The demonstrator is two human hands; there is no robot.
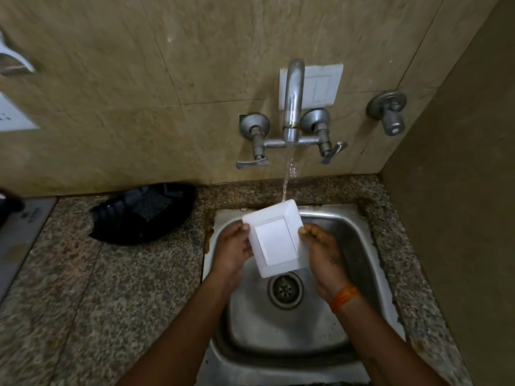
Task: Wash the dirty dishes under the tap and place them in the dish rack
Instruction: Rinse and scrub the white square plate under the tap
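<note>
A white square plate point(274, 240) is held over the steel sink point(359, 246), its underside turned up toward me. My left hand point(232, 250) grips its left edge and my right hand point(323, 254) grips its right edge, thumbs on top. The chrome tap point(292, 98) on the wall is running, and the water stream point(287, 179) lands on the plate's far edge. The sink drain point(285, 289) shows just below the plate. No dish rack is in view.
A black tray-like object point(145, 213) lies on the speckled granite counter point(97, 288) left of the sink. Two lever handles point(252, 162) flank the tap, a separate valve point(388, 111) sits to the right. A brown side wall point(459, 190) closes the right.
</note>
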